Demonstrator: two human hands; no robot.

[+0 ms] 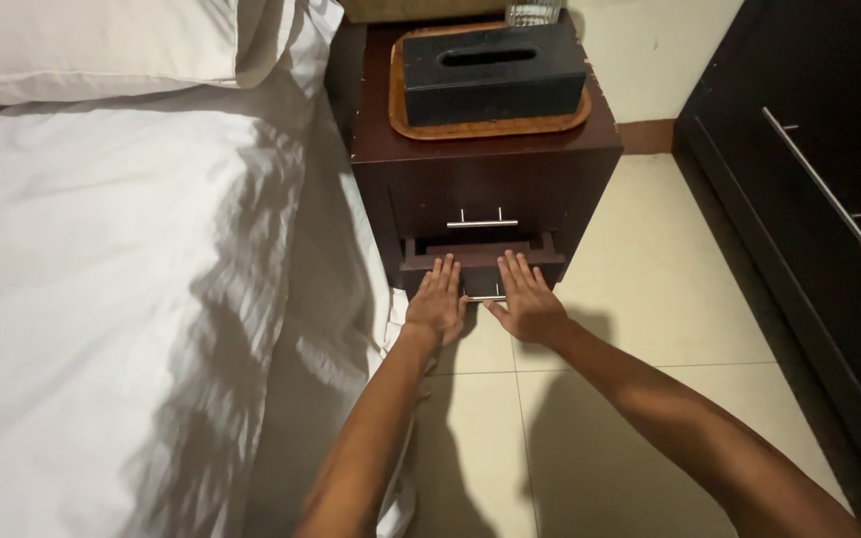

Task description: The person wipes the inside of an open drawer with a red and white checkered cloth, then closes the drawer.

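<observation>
Both hands, left (437, 302) and right (528, 299) (grip flat), press lower drawer (480, 261) front

I am in a bedroom, perhaps a hotel room. On my left is a bed (102, 279) made up with white sheets and a white pillow (102, 45) at the far end. Just beside it stands a dark wooden nightstand (550, 149) with two drawers, carrying a tray (490, 128) with a black tissue box (495, 75). The floor (650, 299) is pale tile, and a dark cabinet (809, 229) stands on the right.
</observation>
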